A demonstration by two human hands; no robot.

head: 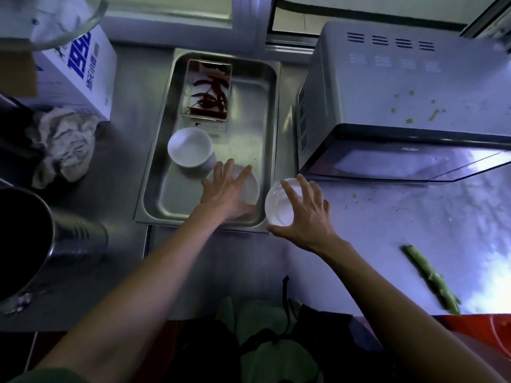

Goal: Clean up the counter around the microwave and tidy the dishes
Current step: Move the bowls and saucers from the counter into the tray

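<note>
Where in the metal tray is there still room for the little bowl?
Bare tray floor lies right of the chili container, toward the microwave. The near end is crowded: white bowl, plate under the left hand.

Head view, single camera: worn on the person's head, set above the counter edge and looking steeply down and forward. Wide-angle; straight lines bow toward the frame edges. Landmark: steel tray (272,145), near frame centre, close below the lens. Microwave (401,106) lies right of the tray, cardboard box (83,70) left and beyond it, dark pot (25,244) left and nearer. Both forearms enter from the bottom edge toward the tray. No second view shares the scene.
</note>
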